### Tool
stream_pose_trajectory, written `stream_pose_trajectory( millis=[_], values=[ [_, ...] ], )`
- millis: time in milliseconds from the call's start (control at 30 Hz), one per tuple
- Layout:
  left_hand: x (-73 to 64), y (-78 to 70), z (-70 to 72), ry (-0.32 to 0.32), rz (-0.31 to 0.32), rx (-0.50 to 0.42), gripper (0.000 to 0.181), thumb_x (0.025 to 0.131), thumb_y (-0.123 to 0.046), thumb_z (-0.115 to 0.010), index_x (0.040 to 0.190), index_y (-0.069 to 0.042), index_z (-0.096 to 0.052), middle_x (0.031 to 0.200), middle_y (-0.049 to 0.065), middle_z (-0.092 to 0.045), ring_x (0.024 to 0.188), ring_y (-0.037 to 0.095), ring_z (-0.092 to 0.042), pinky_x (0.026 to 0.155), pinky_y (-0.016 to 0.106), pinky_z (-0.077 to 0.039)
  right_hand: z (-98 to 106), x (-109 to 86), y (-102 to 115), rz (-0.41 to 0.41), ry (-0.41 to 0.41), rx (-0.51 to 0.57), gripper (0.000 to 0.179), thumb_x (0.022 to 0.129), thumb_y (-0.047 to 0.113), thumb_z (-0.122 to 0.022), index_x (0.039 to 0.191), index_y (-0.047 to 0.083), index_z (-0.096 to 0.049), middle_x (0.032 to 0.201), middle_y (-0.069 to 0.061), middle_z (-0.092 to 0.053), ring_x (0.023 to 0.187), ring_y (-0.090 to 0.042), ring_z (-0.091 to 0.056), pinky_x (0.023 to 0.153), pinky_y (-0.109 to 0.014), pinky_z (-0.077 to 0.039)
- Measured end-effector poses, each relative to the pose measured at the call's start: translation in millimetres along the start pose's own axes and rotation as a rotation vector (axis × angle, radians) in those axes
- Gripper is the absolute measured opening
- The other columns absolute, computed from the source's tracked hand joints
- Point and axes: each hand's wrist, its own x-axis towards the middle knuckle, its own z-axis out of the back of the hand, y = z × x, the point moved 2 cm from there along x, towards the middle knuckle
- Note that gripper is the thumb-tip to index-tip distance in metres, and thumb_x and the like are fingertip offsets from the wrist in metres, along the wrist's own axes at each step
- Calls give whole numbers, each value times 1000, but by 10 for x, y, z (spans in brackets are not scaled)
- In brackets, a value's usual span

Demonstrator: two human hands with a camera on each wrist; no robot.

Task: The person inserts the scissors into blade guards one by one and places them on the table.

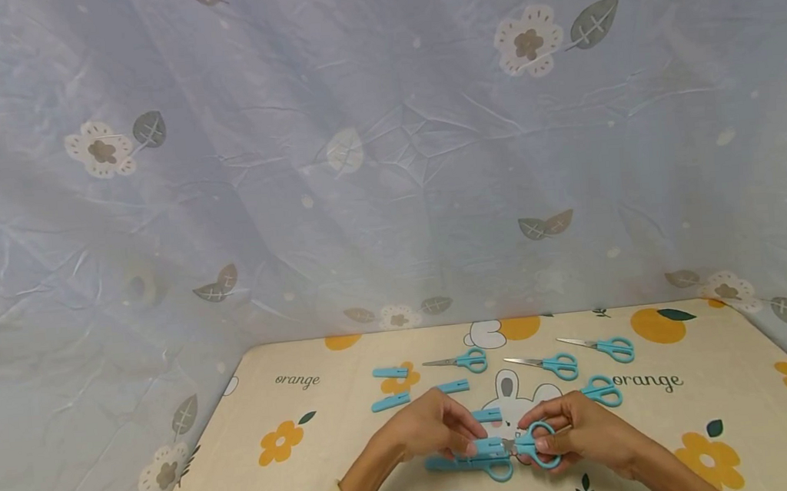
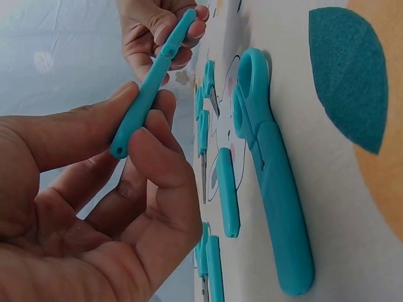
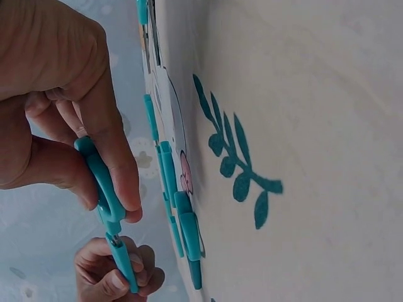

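My left hand [image 1: 435, 427] pinches a blue scissor cover [image 1: 489, 447] between thumb and fingers. My right hand [image 1: 582, 435] holds a pair of scissors [image 1: 542, 445] by its blue handles. The blades point left into the cover's mouth, and a short strip of metal shows between cover and handles. Both are held just above the table. In the left wrist view, the left thumb and fingers clasp the cover [image 2: 140, 107] near its closed end. Below the hands lies another pair of scissors [image 2: 277, 189] with its blades inside a blue cover.
Bare-bladed scissors [image 1: 472, 359], more scissors [image 1: 559, 366] and another pair [image 1: 613, 348] lie toward the back. One pair [image 1: 602, 391] is partly behind the right hand. Loose covers [image 1: 392, 402] lie left of them, several in all. A patterned cloth [image 1: 311, 429] covers the table.
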Motion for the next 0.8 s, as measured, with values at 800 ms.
stream_pose_trajectory(
  millis=[800],
  values=[
    [-9, -23, -90, -30, 5, -1, 17, 86, 10, -81, 93, -5, -85, 82, 7, -80, 67, 10, -66, 55, 24, -53, -55, 0, 6, -11, -46, -66, 36, 99, 9, -76, 128, -11, -69, 94, -12, -82, 81, -17, -78, 67, -31, -65]
  ],
)
